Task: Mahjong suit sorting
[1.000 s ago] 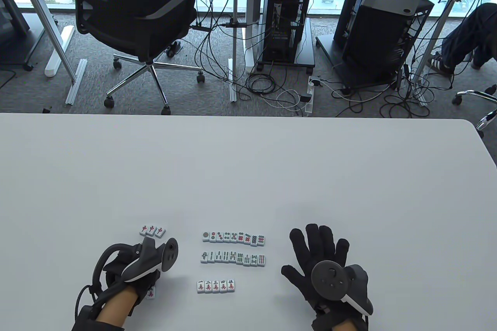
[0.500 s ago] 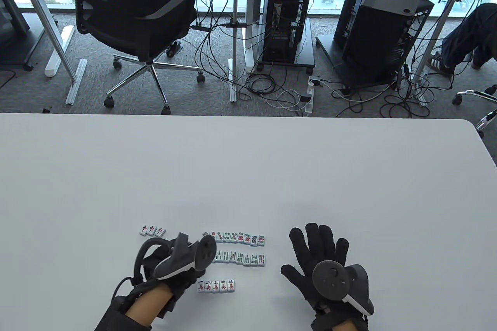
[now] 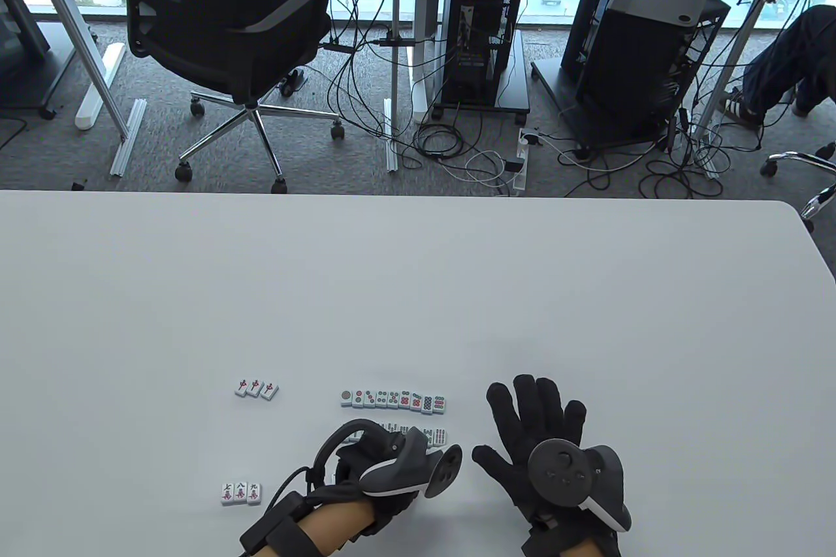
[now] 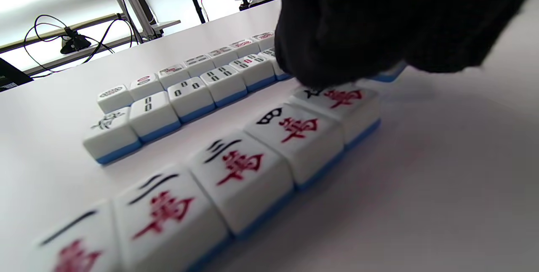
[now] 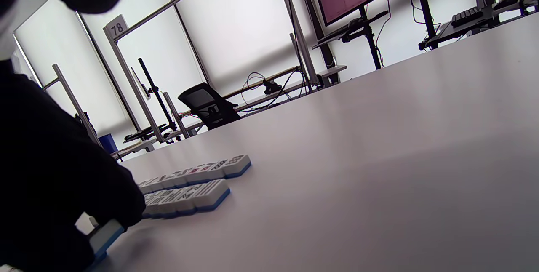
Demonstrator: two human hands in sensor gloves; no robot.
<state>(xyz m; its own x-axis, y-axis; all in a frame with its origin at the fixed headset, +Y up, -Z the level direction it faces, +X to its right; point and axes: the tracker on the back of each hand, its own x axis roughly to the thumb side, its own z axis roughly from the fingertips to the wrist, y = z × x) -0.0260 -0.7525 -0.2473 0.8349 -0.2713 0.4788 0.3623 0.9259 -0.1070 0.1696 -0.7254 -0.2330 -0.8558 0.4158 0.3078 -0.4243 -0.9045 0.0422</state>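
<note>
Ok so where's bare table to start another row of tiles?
Bare: between the red-dragon trio and the three character tiles, and beyond the dots row. Crowded: around the left hand, over the lower rows.

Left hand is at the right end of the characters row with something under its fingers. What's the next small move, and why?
Probably set the tile flat against the row's right end and let go. The left hand seems to hold it just past the end of the characters row, not yet released. Three more character tiles wait at lower left.
</note>
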